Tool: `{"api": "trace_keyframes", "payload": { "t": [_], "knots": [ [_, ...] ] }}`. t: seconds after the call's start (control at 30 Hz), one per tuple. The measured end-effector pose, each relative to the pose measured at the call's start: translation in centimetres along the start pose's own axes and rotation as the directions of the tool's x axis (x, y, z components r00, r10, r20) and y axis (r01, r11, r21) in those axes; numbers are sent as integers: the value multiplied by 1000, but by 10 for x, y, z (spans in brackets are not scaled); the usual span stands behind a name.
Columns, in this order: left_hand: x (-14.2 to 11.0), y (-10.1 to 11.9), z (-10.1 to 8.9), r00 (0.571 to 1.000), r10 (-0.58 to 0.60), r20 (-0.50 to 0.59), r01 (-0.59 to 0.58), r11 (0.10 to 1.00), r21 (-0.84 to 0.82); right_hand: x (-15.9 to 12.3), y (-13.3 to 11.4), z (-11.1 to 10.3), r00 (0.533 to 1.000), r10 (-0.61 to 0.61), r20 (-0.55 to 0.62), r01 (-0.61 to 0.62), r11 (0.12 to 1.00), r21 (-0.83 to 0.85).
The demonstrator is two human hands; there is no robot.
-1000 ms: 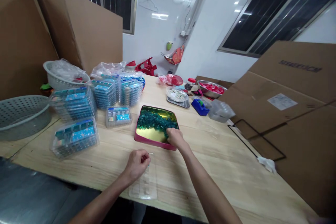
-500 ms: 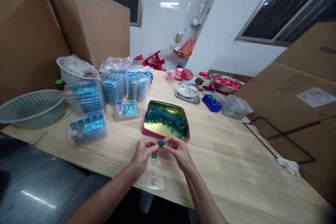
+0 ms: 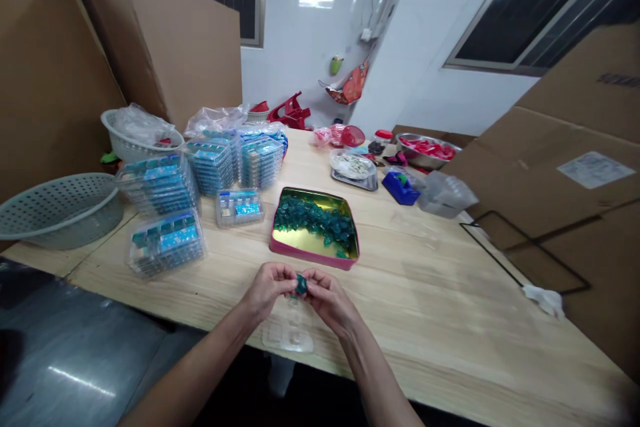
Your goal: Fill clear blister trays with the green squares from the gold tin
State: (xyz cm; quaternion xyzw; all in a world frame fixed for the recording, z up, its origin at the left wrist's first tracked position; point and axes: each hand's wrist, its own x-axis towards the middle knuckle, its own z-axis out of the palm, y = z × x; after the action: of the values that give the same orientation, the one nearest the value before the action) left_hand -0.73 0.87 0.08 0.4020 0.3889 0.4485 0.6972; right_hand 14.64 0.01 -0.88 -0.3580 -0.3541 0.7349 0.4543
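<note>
My left hand (image 3: 267, 287) and my right hand (image 3: 327, 297) meet above a clear plastic blister tray (image 3: 290, 335) at the near edge of the wooden table (image 3: 440, 293). Both pinch small teal pieces (image 3: 301, 284) between their fingertips. Just beyond the hands stands a pink-rimmed tin (image 3: 315, 228) with a gold bottom, holding a heap of the same teal pieces.
Stacks of filled clear packs (image 3: 165, 240) stand at the left, with two pale baskets (image 3: 55, 207) behind. A blue tape dispenser (image 3: 400, 188), a metal bowl (image 3: 427, 152) and small dishes sit at the back. Big cardboard boxes (image 3: 560, 167) flank both sides.
My right hand left the tin with teal pieces and came to my left hand over the blister tray. The hands have since dropped slightly lower.
</note>
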Motion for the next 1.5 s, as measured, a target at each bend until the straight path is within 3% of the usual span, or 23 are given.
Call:
{"api": "trace_keyframes", "payload": {
  "t": [0.2,0.43,0.63,0.73,0.87,0.97,1.07,1.13,1.2,1.3,1.37,1.5],
  "knots": [
    [1,-1,-2,1000,-4,24,2,998,65,-1,-3,-1,996,60,58,-58,998,-39],
    [-2,-21,-13,999,-38,-25,44,957,286,0,10,-14,996,88,-30,-92,976,-196],
    [-7,-36,-13,996,24,-82,29,803,596,2,29,-20,997,65,-50,-78,931,-356],
    [-9,-38,-9,992,88,-92,7,682,731,5,37,-22,995,-47,-87,-13,808,-588],
    [-9,-38,-3,989,140,-45,-35,520,853,7,38,-20,972,-231,-44,77,490,-868],
    [-7,-38,-2,991,130,21,-68,373,925,4,34,-14,963,-270,24,96,257,-962],
    [-8,-39,-2,992,121,42,-80,328,941,-1,24,-8,961,-264,77,106,96,-990],
    [-11,-39,-2,990,137,38,-81,319,944,1,11,-7,969,-220,115,132,62,-989],
    [-13,-39,-1,987,154,46,-93,316,944,12,-8,-8,970,-200,141,164,101,-981],
    [-13,-38,-2,987,132,90,-128,311,942,47,-40,-8,947,-297,124,170,134,-976],
    [-10,-36,-5,987,113,113,-143,309,940,80,-56,-5,931,-351,99,121,42,-992],
    [-6,-31,-14,989,107,105,-135,331,934,139,-58,4,950,-298,91,51,-139,-989]
  ]
}}
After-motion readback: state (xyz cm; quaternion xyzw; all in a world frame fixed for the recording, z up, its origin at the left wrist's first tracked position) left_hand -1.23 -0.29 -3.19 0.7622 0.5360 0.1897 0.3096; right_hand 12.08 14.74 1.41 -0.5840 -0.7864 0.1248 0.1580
